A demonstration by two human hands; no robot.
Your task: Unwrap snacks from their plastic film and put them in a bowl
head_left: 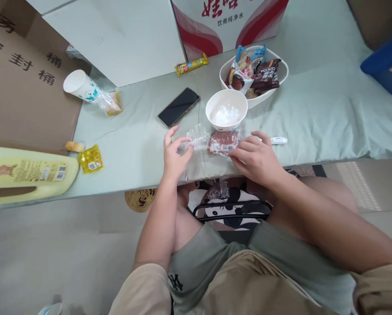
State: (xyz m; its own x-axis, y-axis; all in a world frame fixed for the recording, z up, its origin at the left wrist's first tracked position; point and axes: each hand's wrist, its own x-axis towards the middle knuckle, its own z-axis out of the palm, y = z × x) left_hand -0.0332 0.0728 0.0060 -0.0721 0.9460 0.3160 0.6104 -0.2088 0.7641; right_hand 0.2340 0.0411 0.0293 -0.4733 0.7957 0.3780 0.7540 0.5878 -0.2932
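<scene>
A flat reddish-brown packet with a white barcode label lies at the table's front edge, just below a white paper bowl. Clear plastic spreads out from its left side. My left hand has thumb and forefinger closed on the loose end of that plastic, the other fingers raised. My right hand pinches the packet's right edge, its fingertips partly hiding that corner. Inside the bowl sits crumpled clear plastic. Just past my right fingers lies a white pen-like stick, partly covered by the hand.
Behind the bowl is a white basket of wrapped snacks. A phone and a yellow snack bar lie left of it. Further left are a tilted paper cup, a yellow packet and a large pale jug. Boxes stand behind.
</scene>
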